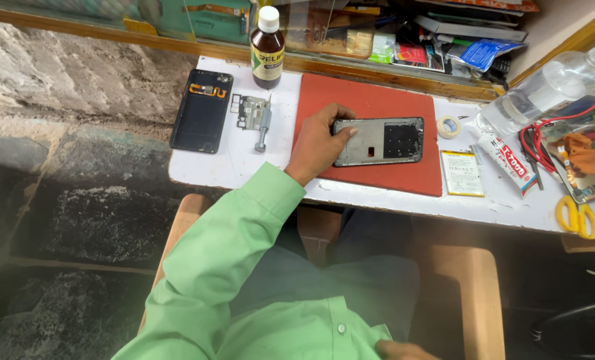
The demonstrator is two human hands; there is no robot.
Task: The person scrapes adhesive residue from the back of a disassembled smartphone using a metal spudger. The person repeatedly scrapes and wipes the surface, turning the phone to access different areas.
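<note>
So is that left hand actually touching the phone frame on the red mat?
Touching. The head view shows the left hand resting its fingers on the left end of the phone frame, which lies on the red mat.

- My one camera sits on my head and looks steeply down over my green sleeve (224, 267) and lap
- It faces the far edge of the white table (377, 197), which crosses the upper part of the view
- My seat and the floor on the left lie near, close under it
</note>
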